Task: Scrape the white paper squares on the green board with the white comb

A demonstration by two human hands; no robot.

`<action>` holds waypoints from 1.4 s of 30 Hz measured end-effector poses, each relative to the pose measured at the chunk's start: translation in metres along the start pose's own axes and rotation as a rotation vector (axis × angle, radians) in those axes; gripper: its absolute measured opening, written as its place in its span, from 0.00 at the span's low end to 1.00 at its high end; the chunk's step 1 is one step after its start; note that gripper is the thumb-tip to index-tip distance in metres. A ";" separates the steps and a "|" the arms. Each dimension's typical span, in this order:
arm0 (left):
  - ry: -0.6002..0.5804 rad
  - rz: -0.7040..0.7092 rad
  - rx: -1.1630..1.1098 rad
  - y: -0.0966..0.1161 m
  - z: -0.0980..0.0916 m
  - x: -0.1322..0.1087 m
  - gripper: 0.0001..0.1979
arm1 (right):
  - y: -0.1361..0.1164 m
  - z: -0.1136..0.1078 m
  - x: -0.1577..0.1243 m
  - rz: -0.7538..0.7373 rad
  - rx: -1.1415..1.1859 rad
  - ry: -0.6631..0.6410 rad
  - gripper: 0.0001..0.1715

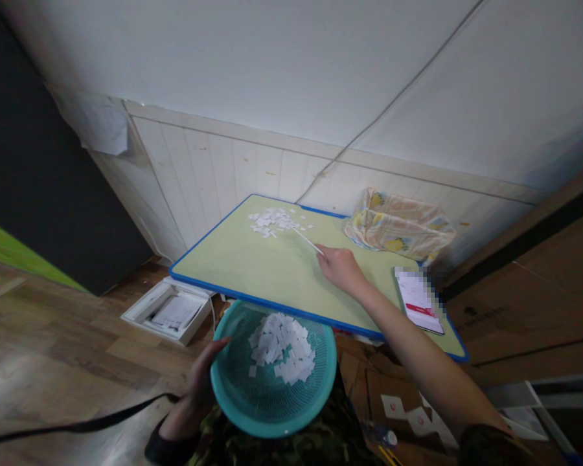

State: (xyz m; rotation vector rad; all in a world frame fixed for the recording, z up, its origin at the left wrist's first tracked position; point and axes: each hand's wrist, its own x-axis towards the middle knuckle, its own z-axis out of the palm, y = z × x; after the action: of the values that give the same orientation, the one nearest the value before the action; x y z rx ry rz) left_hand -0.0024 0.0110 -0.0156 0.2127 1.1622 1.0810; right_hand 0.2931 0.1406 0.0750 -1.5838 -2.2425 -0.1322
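My left hand (205,367) grips the left rim of a teal plastic basket (272,421), which rests over my lap below the table's front edge. Inside the basket lies a heap of small white paper pieces (284,346). Over the table (233,268), my right hand (340,266) is closed round a thin white stick (308,240). The stick's far end reaches the right side of a scattered pile of white paper pieces (271,221) near the table's back edge. What the stick is made of cannot be made out.
A patterned fabric basket (401,226) stands at the table's back right, with a phone (418,301) lying nearer. An open white box (168,310) is on the floor at left. A cable (393,97) runs down the wall. Cardboard (393,388) lies below at right.
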 end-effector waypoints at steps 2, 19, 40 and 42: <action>-0.005 0.014 -0.003 -0.002 -0.002 0.002 0.07 | 0.017 0.000 0.009 0.075 0.063 0.065 0.17; 0.020 -0.014 -0.051 -0.002 -0.009 0.012 0.06 | 0.062 0.004 0.009 0.293 0.288 0.237 0.18; -0.011 0.004 -0.036 0.004 -0.014 0.008 0.07 | 0.004 0.018 0.080 0.117 0.236 0.241 0.11; -0.005 -0.018 -0.053 0.004 -0.013 0.008 0.06 | 0.007 0.012 0.076 0.098 0.233 0.222 0.10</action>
State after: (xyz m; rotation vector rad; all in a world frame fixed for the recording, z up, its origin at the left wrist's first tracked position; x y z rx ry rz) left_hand -0.0152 0.0145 -0.0240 0.1629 1.1277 1.0938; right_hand 0.2747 0.2141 0.0906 -1.4730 -1.9310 -0.0170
